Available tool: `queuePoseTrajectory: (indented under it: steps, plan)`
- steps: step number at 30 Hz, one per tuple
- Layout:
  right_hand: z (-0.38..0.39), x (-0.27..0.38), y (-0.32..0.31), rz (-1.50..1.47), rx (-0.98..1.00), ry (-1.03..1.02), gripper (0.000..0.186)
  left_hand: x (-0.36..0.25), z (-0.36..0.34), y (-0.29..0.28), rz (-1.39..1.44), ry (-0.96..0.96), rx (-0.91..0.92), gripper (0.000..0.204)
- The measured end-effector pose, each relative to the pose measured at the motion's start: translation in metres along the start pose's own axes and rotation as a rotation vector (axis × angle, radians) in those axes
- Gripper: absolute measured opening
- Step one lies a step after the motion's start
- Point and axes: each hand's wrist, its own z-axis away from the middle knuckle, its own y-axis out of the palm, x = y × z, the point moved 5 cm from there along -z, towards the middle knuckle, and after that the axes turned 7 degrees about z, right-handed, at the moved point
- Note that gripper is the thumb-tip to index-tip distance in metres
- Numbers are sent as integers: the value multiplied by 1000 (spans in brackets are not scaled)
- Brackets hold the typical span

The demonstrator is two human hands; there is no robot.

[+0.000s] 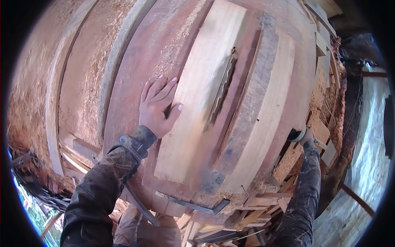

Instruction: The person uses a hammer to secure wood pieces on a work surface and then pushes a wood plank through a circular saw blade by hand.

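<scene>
sawdust-strewn reddish table (pixel 135 70), scrap wood (pixel 263 201) below its near edge, pale bright surface (pixel 364 148) beyond its right edge, daylit greenery (pixel 35 214) past its near-left corner

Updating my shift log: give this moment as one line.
left hand: spread, thumb on pale rectangular wooden board | right hand: at dark rounded object | below board: reddish-brown wooden tabletop

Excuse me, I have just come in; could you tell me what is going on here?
Someone is working at a reddish wooden surface strewn with sawdust. Their left hand is spread open, its thumb over the left edge of a pale board lying there. Their right hand is off at the right-hand edge, seemingly holding a dark, rounded thing that is too small to make out. A second pale board lies to the right of the first.
</scene>
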Motion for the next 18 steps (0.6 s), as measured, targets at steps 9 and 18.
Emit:
queuePoseTrajectory:
  steps: [9,18]
  plan:
    - [8,36,17,-859,40,-63,43,7,8,9,-51,-32,50,56]
    - [82,104,-29,-62,-901,21,68,7,6,11,-17,-25,25,55]
